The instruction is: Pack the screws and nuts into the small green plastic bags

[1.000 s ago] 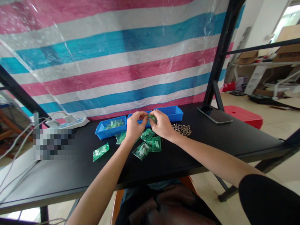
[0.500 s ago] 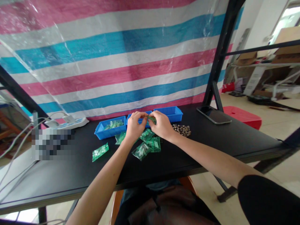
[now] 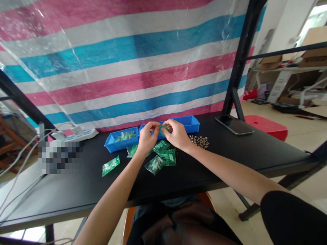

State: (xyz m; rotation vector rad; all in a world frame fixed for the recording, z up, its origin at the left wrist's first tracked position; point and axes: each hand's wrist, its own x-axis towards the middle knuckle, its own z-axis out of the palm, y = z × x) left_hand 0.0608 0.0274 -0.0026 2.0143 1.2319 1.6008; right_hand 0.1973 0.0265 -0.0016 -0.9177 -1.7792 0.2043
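Note:
Between my two hands is a small green plastic bag, held above the middle blue bin. My left hand pinches its left end. The fingers of my right hand are closed on its right side. What the bag holds is too small to make out. Below my hands lie several green bags with small pale parts inside. Beside my right wrist is a pile of small metallic parts. One more green bag lies apart, left of my left forearm.
A blue bin with green bags stands at the left, another blue bin at the right. A phone lies near the right table leg. A power strip with cables sits at the left. Striped sheeting hangs behind the black table.
The green bag between my fingers shows more now, and my fingers have shifted slightly around it. The whole view has moved a little. The things on the table lie as before.

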